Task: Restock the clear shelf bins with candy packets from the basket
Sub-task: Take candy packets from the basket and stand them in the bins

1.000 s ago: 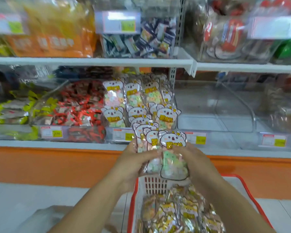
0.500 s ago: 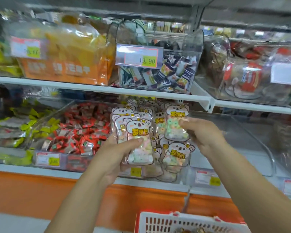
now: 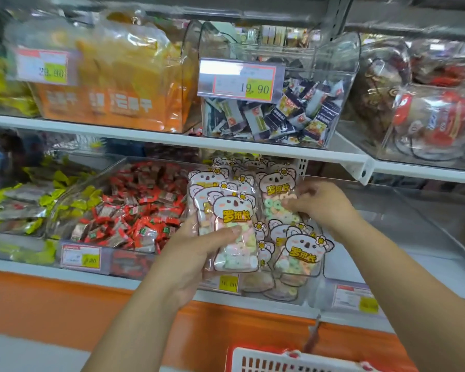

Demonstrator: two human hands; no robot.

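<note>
Candy packets [image 3: 232,224] grasped by left hand [image 3: 196,253] and right hand [image 3: 317,202] fingers [image 3: 293,202] at white shelf [image 3: 145,135].

In the bin [image 3: 310,291] stand packets [image 3: 304,248], wrapped sweets [image 3: 134,210] left, basket [image 3: 279,361] seemingly below.

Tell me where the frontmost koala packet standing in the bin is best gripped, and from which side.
Pinch the flat koala-head top of that koala packet, coming from above and the front. It leans upright, its lower half sits down behind the bin wall, and only the top edge stands free.
</note>
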